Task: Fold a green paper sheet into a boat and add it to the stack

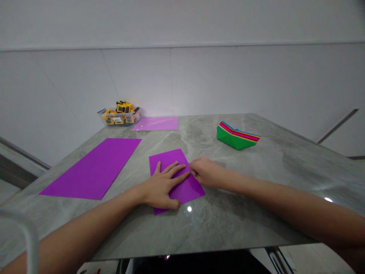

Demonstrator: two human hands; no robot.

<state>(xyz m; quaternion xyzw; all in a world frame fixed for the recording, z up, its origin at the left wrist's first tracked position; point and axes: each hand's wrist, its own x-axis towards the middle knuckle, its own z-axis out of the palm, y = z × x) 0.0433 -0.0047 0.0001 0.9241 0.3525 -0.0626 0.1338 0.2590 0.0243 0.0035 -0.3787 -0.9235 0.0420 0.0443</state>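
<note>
A folded purple paper (171, 160) lies on the grey marble table (228, 213) in front of me. My left hand (162, 186) rests flat on it with fingers spread, pressing it down. At the paper's right edge my right hand (203, 172) is curled, its fingertips pinched against the fold; what they grip beyond the edge is hidden.
A large flat purple sheet (94, 169) lies to the left. A paler purple sheet (156, 123) and a clear tub of yellow toy vehicles (119, 115) sit at the back. A stack of folded coloured paper boats (236, 137) stands at the right.
</note>
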